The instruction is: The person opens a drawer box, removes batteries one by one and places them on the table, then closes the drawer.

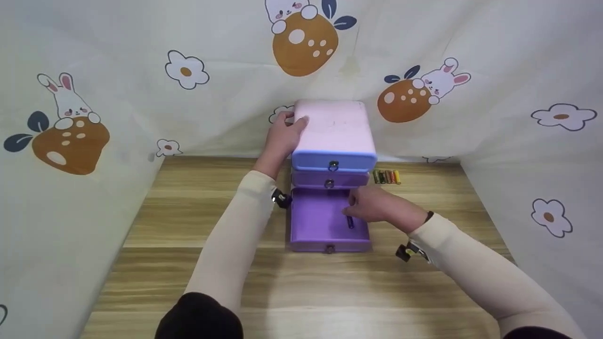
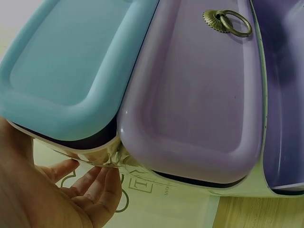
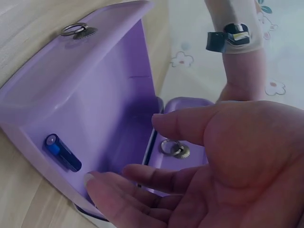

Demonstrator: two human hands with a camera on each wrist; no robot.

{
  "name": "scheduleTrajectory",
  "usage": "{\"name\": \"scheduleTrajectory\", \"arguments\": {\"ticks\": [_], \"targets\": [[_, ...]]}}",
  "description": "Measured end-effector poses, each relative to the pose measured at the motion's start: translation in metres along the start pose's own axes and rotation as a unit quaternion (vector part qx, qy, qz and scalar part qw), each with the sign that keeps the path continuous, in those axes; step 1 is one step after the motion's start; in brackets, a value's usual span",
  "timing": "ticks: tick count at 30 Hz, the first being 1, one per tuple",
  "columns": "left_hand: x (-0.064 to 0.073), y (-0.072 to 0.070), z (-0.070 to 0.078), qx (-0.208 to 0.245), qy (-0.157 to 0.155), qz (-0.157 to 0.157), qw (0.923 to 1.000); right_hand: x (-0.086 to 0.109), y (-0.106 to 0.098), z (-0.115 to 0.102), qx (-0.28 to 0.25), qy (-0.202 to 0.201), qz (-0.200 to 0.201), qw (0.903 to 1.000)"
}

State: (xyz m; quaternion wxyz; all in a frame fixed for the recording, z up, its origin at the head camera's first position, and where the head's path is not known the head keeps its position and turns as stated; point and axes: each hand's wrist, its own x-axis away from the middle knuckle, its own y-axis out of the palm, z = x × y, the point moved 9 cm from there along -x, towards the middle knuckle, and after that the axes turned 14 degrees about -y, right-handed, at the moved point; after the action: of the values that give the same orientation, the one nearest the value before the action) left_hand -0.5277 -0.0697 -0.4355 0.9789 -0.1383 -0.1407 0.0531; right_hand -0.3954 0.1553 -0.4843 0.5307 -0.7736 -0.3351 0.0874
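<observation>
A small drawer cabinet (image 1: pixel 334 127) with a pink top stands against the back. Its blue top drawer (image 1: pixel 313 161) and purple middle drawer (image 2: pixel 199 90) are pushed in, while the purple bottom drawer (image 1: pixel 315 216) is pulled out. My left hand (image 1: pixel 283 136) rests against the cabinet's left side, thumb at the top edge; its relaxed fingers touch the side wall in the left wrist view. One dark blue battery (image 3: pixel 62 152) lies in the bottom drawer, near its front corner. Over that drawer's right side hovers my right hand (image 1: pixel 372 203), fingers apart and holding nothing, fingertips close to the battery.
Several batteries (image 1: pixel 386 177) lie in a row on the wooden table (image 1: pixel 202 221), just right of the cabinet. Ring pulls (image 1: pixel 330 249) hang on the drawer fronts. A patterned cloth (image 1: pixel 226 103) encloses the table at the back and sides.
</observation>
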Motion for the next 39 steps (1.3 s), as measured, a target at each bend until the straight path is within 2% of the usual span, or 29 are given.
{"name": "scheduleTrajectory", "arguments": {"ticks": [11, 20, 23, 29, 39], "targets": [[-0.001, 0.000, -0.001, -0.007, -0.004, 0.002, 1.0000, -0.012, 0.008, -0.006, 0.043, 0.016, -0.021, 0.9988], [-0.001, 0.000, -0.001, -0.008, 0.000, 0.006, 1.0000, -0.026, 0.018, -0.008, 0.077, 0.041, -0.059, 0.9944], [0.000, -0.001, -0.001, -0.009, 0.001, 0.008, 0.9999, -0.030, 0.021, -0.010, 0.099, 0.040, -0.062, 0.9924], [0.000, -0.001, -0.001, -0.003, 0.006, 0.005, 1.0000, -0.032, 0.025, -0.008, 0.093, 0.065, -0.057, 0.9919], [0.000, -0.001, -0.002, 0.000, 0.001, 0.004, 1.0000, -0.046, 0.038, 0.004, 0.105, 0.108, -0.124, 0.9809]]}}
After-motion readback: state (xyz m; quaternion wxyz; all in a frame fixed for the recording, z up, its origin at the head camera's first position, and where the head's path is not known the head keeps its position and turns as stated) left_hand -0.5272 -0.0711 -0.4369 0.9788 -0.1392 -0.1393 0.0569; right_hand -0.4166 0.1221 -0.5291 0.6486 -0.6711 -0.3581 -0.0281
